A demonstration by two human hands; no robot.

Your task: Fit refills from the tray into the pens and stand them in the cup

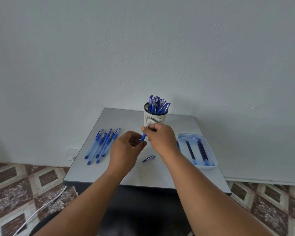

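Near the worktop's [95,171] left edge lay a loose fan of capped pens [101,145], tips toward the far edge, none of them touched. Just right of them the left hand [126,150] hung over the middle of the worktop, its fingers curled toward the lower end of the pen [143,137]; whether they pinched it could not be told. The right hand [160,138] gripped that pen's upper part, fingers closed round it, just in front of the cup [155,117], which stood at the far edge already packed with pens. A detached cap [148,158] lay on the worktop below the hands. By the right edge sat the tray [213,165] with a few refills [202,152] left in it.

The risk, as I judged it, was the cup: crowded and close to the knuckles, it could tip if nudged. The cap might also roll off, being round and unsecured.
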